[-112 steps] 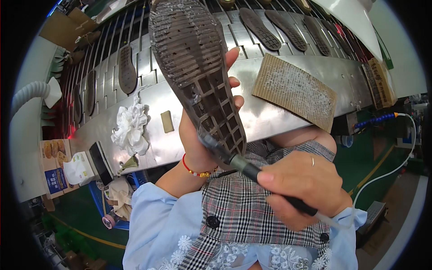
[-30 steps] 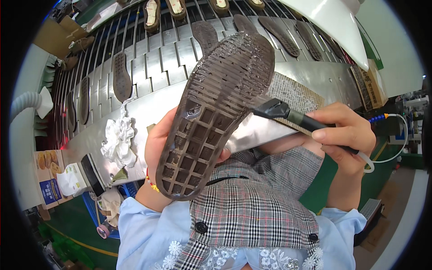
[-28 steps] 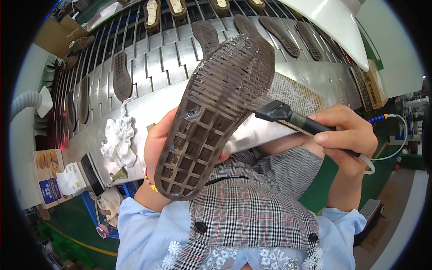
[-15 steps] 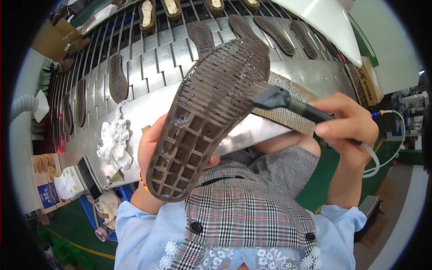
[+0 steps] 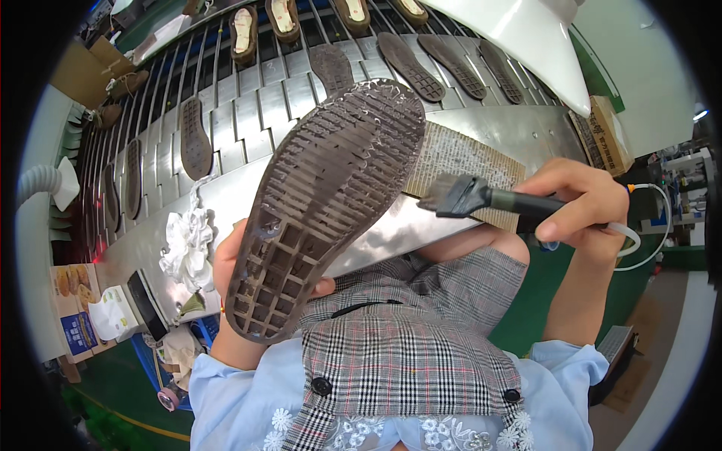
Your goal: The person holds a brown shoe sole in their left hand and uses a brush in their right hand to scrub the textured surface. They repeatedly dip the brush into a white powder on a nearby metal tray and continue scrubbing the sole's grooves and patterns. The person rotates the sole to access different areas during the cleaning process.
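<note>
A dark brown shoe sole [image 5: 331,180] is tilted up before me, its ribbed front and gridded heel facing me. My left hand [image 5: 229,252] is closed round its heel half, with a thumb or fingertip showing at the right edge; the other fingers are mostly hidden behind. In my right hand [image 5: 579,197] is a black-handled brush [image 5: 489,199], a pale tube running from its rear end. Its dark bristles point left, just apart from the sole's right edge. Pale, shiny streaks show on the sole's front part.
Several other soles [image 5: 197,139] lie on a slatted metal conveyor [image 5: 259,113] beyond. Brown shoes [image 5: 243,36] stand at its far side. A crumpled white cloth [image 5: 188,248] lies on the metal ledge at left. Behind the brush is a textured board [image 5: 466,161]; a white hood [image 5: 538,45] hangs at upper right.
The brush has come off the sole's right edge and dropped a little lower. My left hand has shifted the sole left and slightly down.
</note>
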{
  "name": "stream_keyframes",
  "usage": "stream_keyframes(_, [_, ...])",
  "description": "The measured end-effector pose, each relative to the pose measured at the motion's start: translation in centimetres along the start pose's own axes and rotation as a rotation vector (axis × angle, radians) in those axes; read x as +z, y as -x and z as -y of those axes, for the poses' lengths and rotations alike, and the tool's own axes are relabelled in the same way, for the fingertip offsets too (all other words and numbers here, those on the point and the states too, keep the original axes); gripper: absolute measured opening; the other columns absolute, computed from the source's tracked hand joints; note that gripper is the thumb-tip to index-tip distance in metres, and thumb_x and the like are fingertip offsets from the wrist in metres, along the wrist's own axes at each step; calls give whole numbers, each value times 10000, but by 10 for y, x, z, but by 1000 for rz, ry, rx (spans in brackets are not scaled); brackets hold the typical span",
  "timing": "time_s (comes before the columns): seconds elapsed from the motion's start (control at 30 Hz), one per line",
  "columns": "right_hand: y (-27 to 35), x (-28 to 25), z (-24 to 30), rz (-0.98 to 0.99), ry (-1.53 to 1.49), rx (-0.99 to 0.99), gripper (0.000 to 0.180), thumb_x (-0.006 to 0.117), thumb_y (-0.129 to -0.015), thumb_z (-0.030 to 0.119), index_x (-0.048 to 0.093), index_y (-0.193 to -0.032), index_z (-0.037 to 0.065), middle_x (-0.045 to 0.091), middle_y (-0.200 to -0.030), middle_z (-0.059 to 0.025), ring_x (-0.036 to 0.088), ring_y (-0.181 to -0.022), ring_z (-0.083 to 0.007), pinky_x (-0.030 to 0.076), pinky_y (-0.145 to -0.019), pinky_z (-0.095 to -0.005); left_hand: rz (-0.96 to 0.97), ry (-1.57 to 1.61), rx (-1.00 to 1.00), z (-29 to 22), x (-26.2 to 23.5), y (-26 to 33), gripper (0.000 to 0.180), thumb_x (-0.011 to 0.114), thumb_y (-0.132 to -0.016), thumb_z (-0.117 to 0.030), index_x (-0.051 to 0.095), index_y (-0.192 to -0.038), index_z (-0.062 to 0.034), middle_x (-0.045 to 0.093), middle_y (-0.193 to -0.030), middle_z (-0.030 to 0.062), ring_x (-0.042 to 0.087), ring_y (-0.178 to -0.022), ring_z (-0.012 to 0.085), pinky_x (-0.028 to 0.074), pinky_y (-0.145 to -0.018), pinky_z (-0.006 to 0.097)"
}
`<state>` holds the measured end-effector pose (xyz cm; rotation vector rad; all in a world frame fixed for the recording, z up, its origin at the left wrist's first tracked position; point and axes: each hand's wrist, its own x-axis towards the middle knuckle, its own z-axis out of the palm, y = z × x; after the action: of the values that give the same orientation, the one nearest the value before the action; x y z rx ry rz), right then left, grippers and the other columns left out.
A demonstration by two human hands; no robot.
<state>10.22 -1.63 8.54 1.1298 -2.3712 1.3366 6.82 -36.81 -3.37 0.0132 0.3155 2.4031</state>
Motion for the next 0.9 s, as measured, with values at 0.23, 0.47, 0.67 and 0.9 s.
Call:
stream_keyframes(0.23, [-3,-3,-5,60,33,45,213,680,-681,45,743,-883,22,672,-1005,-236,682,-820,-291,511,-720,-314,60,-115,53,-3,-7,9,540,261,-985,-313,401,-1360,50,497,-1300,317,575,-1100,479,496,-784,718])
stream_keyframes(0.47, [-16,5,-3,-20,-30,-22,178,682,-720,54,736,-884,8,660,-1026,-255,665,-889,-302,504,-757,-335,-68,-471,194,4,-8,18,540,288,-960,-280,417,-1324,98,545,-1237,323,624,-1003,473,562,-697,642])
stream_keyframes(0.67, [3,-10,-2,44,-68,8,134,658,-765,47,740,-870,58,629,-1052,-290,661,-907,-352,523,-786,-380,71,-83,92,-6,-24,23,562,274,-948,-262,392,-1325,138,528,-1242,352,610,-1042,474,557,-758,626])
stream_keyframes(0.9, [-12,9,1,94,3,-46,192,651,-696,99,757,-848,48,670,-988,-250,684,-843,-316,517,-710,-327,49,-24,157,-2,-30,25,562,277,-947,-244,366,-1332,156,497,-1256,379,608,-1018,500,564,-752,614])
